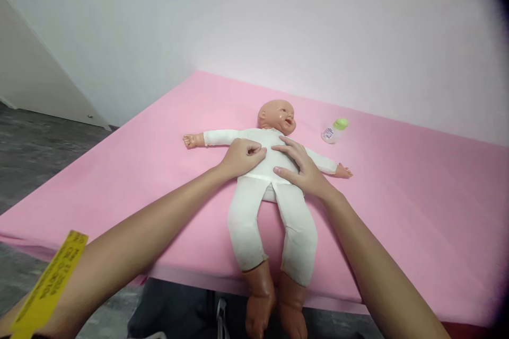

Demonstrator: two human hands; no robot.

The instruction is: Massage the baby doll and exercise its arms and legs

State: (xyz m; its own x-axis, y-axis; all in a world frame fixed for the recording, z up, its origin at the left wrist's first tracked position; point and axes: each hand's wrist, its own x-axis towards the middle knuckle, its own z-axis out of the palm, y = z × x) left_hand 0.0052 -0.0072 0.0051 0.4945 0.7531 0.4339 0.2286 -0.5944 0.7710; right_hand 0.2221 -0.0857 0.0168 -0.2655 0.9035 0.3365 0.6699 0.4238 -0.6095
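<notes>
A baby doll (274,167) with a white cloth body lies on its back on the pink-covered table (159,169). Its head is turned to the right, its arms are spread, and its feet hang over the front edge. My left hand (243,157) rests on the left side of the doll's chest with its fingers curled closed; nothing shows inside them. On the right side of the chest lies my right hand (298,165), fingers spread and holding nothing.
A small clear bottle (329,134) with a green cap lies on the table to the right of the doll's head. Behind the table stands a pale wall (318,26). A yellow label (51,286) shows at the lower left.
</notes>
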